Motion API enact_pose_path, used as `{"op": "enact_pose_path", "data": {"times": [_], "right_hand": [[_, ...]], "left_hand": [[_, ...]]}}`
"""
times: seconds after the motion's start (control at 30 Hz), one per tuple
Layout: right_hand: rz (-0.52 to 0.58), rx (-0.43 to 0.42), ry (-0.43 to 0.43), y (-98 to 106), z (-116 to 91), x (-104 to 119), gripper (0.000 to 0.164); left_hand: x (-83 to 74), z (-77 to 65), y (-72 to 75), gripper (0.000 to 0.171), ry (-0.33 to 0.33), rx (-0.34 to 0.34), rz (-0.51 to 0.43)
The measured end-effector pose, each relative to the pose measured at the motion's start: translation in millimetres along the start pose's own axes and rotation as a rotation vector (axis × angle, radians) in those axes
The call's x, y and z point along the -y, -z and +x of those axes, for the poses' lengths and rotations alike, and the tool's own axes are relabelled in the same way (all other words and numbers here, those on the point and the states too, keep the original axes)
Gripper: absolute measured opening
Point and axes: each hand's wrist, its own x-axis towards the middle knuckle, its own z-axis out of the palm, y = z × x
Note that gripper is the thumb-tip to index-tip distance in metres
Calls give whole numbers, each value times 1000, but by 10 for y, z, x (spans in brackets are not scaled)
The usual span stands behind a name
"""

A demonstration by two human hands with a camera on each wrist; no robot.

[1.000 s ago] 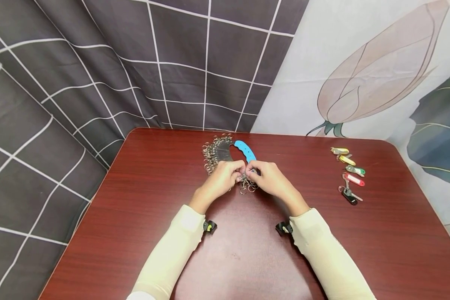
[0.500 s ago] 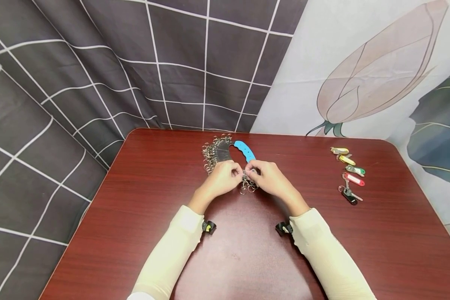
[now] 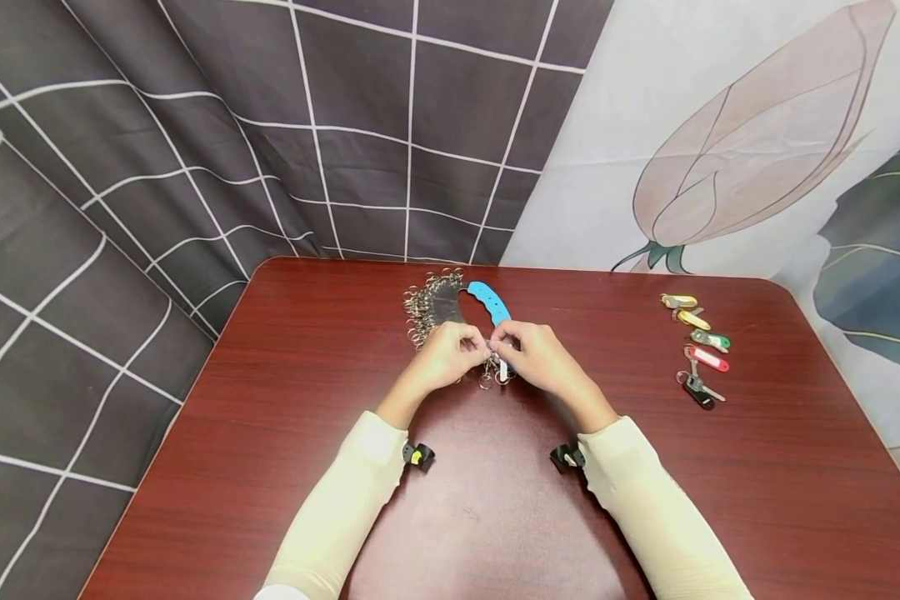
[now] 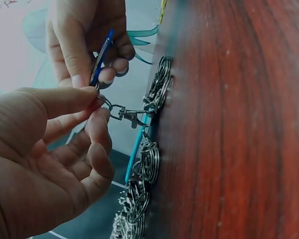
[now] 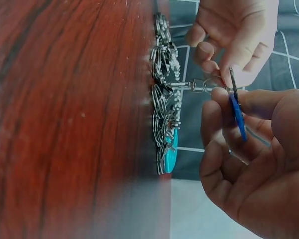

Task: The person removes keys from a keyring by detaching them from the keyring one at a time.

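In the left wrist view, my left hand (image 4: 54,149) pinches a split ring (image 4: 105,101) between thumb and forefinger. A silver swivel clasp (image 4: 129,116) joins that ring to the row of rings. My right hand (image 5: 268,164) pinches a blue key tag (image 5: 239,117), with a key (image 5: 233,82) beside it, right by the split ring. Whether the tag is threaded on the ring is hidden by the fingertips. From above, both hands meet over the near end of a curved rack, whose blue part (image 3: 489,300) and dark part (image 3: 445,302) carry many clasps and rings (image 3: 418,310).
Several tagged keys lie in a column on the right of the red-brown table (image 3: 285,467): two yellow tags (image 3: 679,302), a green tag (image 3: 711,340), a red tag (image 3: 708,358) and a black tag (image 3: 697,393). Curtains hang behind the table.
The left fingertips shifted slightly left, then back towards the right hand. A pale strip now shows below the right fingers. The rack and the keys on the right stay put.
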Motion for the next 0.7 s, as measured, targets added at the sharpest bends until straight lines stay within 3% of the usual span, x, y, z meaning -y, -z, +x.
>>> {"op": "enact_pose_path", "data": {"times": [0.2,0.43,0.7], "right_hand": [[-16,-21,11,-13,0,-17,9],[2,-3,7,-19,-7,-3,11],[7,9,-2,-18,-3,3,10]], "left_hand": [[13,-4,9,10,-45,-8,17],[-46,-38,7,13,48,15,-14],[-45,-37,-9,15,25,-21,15]]}}
